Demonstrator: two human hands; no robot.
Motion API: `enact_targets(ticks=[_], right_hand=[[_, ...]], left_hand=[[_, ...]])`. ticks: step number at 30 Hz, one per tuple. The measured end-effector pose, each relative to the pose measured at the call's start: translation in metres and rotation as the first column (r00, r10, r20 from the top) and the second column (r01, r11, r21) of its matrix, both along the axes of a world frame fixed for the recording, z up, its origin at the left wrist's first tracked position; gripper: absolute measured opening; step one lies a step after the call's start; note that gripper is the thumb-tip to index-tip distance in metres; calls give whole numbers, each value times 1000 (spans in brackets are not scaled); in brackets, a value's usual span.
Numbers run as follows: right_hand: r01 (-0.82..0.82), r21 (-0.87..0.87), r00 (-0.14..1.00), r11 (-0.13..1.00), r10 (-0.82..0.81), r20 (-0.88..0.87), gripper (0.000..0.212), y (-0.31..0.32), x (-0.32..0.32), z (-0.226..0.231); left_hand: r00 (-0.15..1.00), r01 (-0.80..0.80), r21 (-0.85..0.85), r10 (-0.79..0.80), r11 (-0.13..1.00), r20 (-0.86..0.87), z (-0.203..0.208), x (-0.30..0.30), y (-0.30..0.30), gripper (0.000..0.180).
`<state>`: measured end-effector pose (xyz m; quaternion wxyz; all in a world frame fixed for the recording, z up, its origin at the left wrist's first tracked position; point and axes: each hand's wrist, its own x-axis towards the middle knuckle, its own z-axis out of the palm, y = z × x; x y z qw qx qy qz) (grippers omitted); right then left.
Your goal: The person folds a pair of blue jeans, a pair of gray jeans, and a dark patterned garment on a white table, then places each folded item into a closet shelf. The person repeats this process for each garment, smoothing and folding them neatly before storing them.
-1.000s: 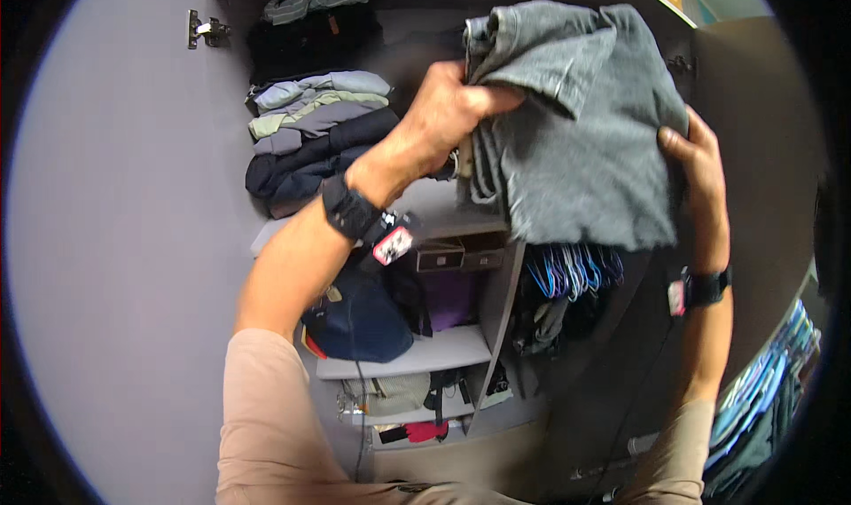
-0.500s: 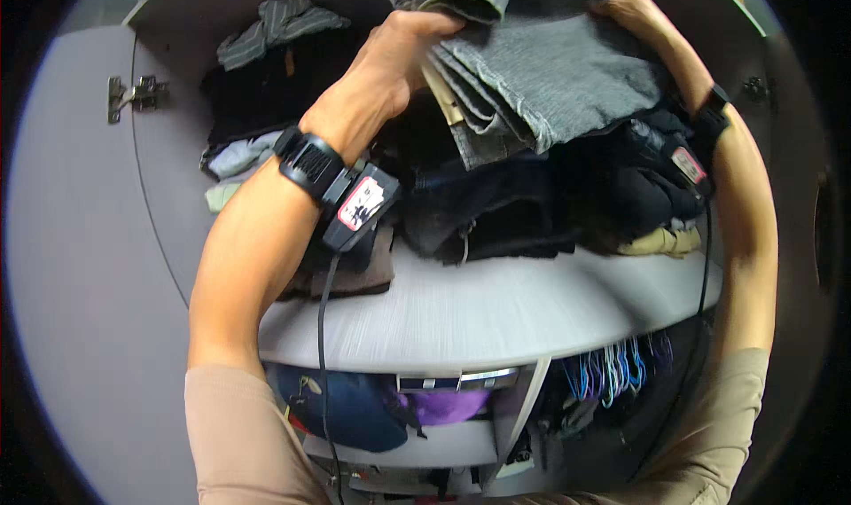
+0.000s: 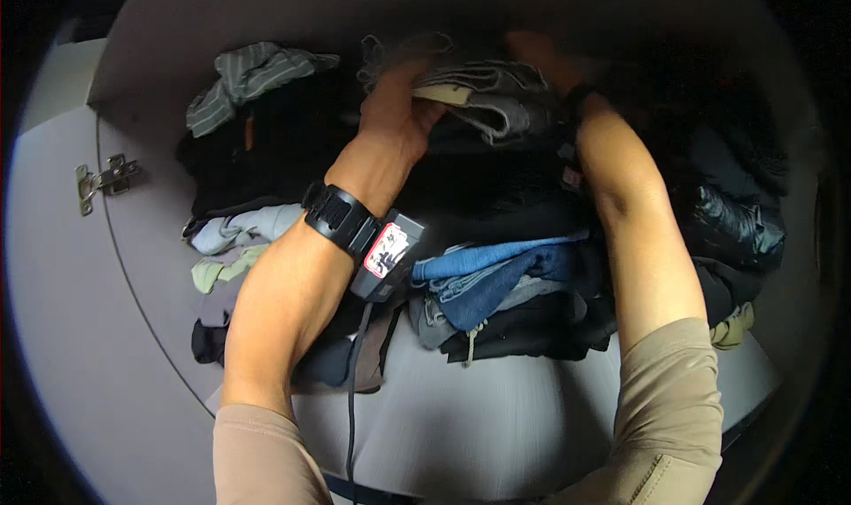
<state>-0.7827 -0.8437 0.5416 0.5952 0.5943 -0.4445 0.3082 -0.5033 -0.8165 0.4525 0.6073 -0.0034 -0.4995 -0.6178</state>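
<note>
A folded pair of grey jeans point(image 3: 510, 115) with a pale label at the waistband lies over the middle pile of clothes in the cabinet. My left hand point(image 3: 394, 106) grips its left end, the thumb under the fold. At the right end, further back in the shadow, is my right hand point(image 3: 541, 57); its fingers are too dim and blurred to make out. Under the jeans are black garments point(image 3: 496, 186), then folded blue jeans point(image 3: 496, 270) and dark clothes with a pale drawstring.
To the left stands another pile, with a striped grey garment point(image 3: 257, 79) on top. Dark clothing with a shiny jacket point(image 3: 740, 226) fills the right side. The pale shelf point(image 3: 496, 416) runs in front. An open door with a metal hinge point(image 3: 106, 181) is at left. A cable point(image 3: 355, 399) hangs from my left wrist.
Both hands have moved deeper into the cabinet with the grey jeans, which now rest lower over the middle pile. The view has shifted, showing blue jeans beneath and no longer the hangers below.
</note>
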Motion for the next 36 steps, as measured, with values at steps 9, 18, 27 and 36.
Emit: enact_targets(ticks=[9,18,27,36], right_hand=[[-260,88,951,962,239,194,38,0,-77,-3],[-172,388,877,905,-39,480,47,140,32,-47],[-272,399,959,876,214,185,27,148,86,-56],[-110,439,928,892,-65,367,38,147,113,-75]], left_hand=[[279,-470,-880,958,74,-68,-9,3,-18,37],[369,-567,-818,917,97,-148,11,-13,-7,39],[245,-586,-794,970,160,15,40,-30,-10,42],[346,-576,-812,928,95,-137,48,-31,-30,37]])
